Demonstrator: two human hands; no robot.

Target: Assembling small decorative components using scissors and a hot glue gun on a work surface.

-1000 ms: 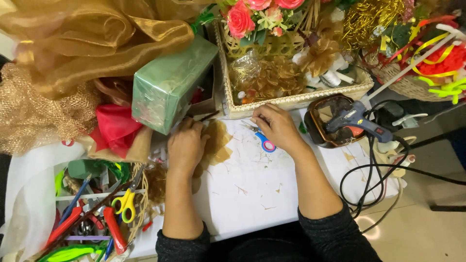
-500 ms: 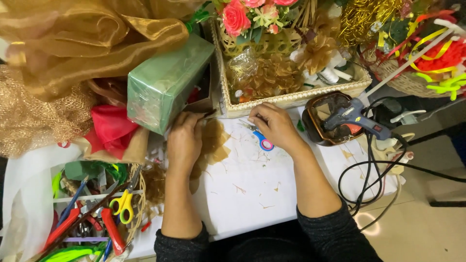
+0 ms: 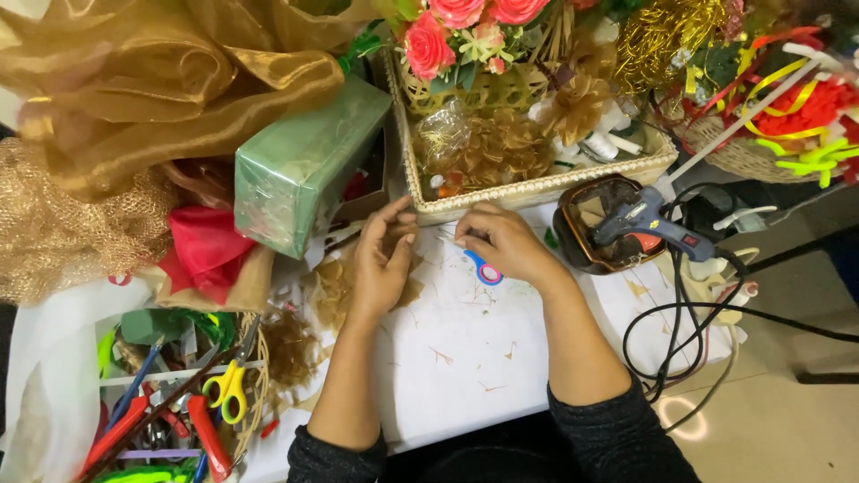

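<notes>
Nearby, woven tray [image 3: 537,190] and green box [image 3: 304,165] crowd hands.

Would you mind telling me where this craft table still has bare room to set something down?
The free patch is the white tabletop between the forearms, below the left hand and right hand. It is crowded elsewhere: basket behind, glue gun and cables right, green block and scissors left.

Gold scrap and small scissors at the hands
Crumpled gold scrap [image 3: 335,286] flat on surface, partly under left hand [image 3: 383,268]; blue-red scissors [image 3: 485,268] flat, partly under right hand [image 3: 503,243].
</notes>
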